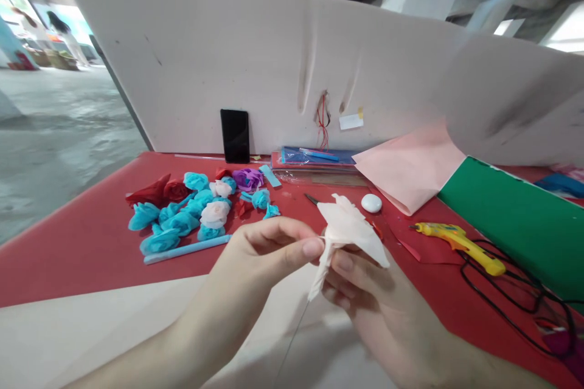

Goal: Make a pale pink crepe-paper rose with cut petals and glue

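In the middle of the head view, a pale pink paper flower (pixel 351 228) is held between my two hands. Its gathered base points down toward me, and a thin wire (pixel 293 337) trails from it. My left hand (pixel 274 252) pinches thumb and forefinger at the left side of the base, maybe on a thin strand too small to make out. My right hand (pixel 365 285) grips the base from the right and below, its fingers closed under the petals. Just behind the flower, the tip of a dark pointed tool (pixel 311 199) shows; the rest is hidden.
Blue, red, purple and pale paper flowers (pixel 182 219) lie left, beside a blue paper roll (pixel 187 250). A yellow glue gun (pixel 460 246) with a black cord lies right, near green board (pixel 515 219) and pink paper (pixel 410 167). A phone (pixel 235 136) leans against the partition (pixel 205 42).
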`<state>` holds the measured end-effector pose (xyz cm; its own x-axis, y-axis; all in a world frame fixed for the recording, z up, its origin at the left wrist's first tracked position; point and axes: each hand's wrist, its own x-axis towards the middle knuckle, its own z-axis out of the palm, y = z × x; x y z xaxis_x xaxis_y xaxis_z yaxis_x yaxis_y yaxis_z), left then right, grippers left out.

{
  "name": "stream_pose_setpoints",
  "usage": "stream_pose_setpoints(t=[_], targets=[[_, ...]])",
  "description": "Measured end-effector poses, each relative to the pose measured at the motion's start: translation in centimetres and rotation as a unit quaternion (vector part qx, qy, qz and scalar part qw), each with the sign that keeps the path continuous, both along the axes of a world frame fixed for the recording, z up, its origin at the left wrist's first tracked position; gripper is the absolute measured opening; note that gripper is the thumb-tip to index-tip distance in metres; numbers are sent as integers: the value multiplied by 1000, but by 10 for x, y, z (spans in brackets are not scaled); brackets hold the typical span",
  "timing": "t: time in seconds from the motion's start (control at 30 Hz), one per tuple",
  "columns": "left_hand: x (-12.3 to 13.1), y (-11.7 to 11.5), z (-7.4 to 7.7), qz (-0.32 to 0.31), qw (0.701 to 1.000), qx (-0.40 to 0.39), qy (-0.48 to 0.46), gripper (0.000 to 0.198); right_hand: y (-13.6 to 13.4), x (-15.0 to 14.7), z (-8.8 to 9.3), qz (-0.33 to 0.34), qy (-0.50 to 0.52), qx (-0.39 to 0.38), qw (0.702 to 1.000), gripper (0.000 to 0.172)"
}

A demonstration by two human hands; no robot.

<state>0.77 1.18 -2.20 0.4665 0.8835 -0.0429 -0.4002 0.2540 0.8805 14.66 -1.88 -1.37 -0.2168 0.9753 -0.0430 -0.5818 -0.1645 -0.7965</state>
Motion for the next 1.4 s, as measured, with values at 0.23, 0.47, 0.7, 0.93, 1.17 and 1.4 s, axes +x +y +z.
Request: stream_pose_setpoints(t=[0.23, 0.47, 0.7, 0.93, 1.17, 1.4], targets=[[2, 4, -2, -88, 996, 23, -21, 21, 7, 4, 4, 15, -41, 61, 997, 4], [3, 5, -1, -98, 995, -1, -18, 28, 16, 13, 6, 91, -68, 83, 990, 5], [7, 4, 1, -109, 987, -85, -81, 24, 27, 17, 0, 76, -94, 86, 989, 13], [8, 6, 2, -70, 989, -127, 0, 31, 31, 14, -5, 65, -94, 102, 988, 12], [10, 13, -1, -29, 991, -127, 32, 34, 35, 12, -12, 39, -83, 84, 992, 11], [9, 18, -11, -31, 990, -132, 27, 35, 40, 9, -24, 34, -42, 54, 997, 12]])
